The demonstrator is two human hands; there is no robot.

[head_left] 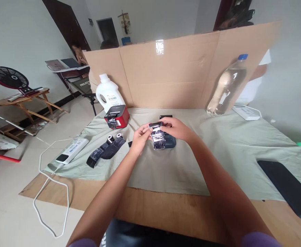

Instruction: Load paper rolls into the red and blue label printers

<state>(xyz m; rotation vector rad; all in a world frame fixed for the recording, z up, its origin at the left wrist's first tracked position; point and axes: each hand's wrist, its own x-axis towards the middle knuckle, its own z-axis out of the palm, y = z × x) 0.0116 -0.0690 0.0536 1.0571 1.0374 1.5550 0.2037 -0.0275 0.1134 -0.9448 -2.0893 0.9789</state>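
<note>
White corded device (72, 151): well left of your fingers. Dark strips with rolled ends (106, 150): nearer, left. White jug (111, 93) and red-and-black box (123, 117): beyond, left. Left fingers (147, 133): you pinch the upper left edge of a black strip (158, 138), held over the cloth-covered surface (153, 175). Right fingers (167, 120): you grip its upper right edge. Dark case (170, 141): behind the strip, partly hidden. Clear bottle (227, 87): beyond, right. Black phone (287, 187): well right.

A grey-green cloth (166, 171) over a wooden table (163, 204) carries a white jug (111, 92), a red-and-black box (122, 116), black strips (111, 150), a dark device (170, 141), a bottle (231, 82), two white devices (74, 149) and, at right, a black phone (287, 187).
</note>
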